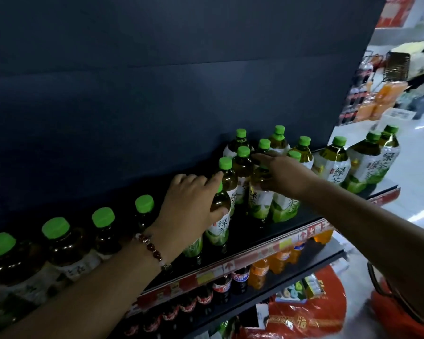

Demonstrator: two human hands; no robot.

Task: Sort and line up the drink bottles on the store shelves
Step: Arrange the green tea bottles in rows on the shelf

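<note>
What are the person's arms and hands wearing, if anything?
Both forearms are bare, with no sleeves or gloves in view. The left hand has a beaded bracelet at the wrist, with dark red round beads and a few pale ones. The right hand shows no rings, and its wrist is bare.

**Tea bottles crowd the upper shelf**

A row of tea bottles point(103, 231) stands along the front edge of the upper shelf point(255, 231), running from its left end toward the middle. A cluster of bottles point(262, 165) stands behind and to the right, reaching back to the rear panel point(157, 81). Three more bottles point(360, 157) stand at the shelf's right end. The left hand point(191, 206) holds a front-row bottle point(219, 216); the right hand point(282, 174) grips one point(260, 194) in the cluster. Soda bottles point(230, 285) line the lower shelf point(304, 272) beneath.
</note>
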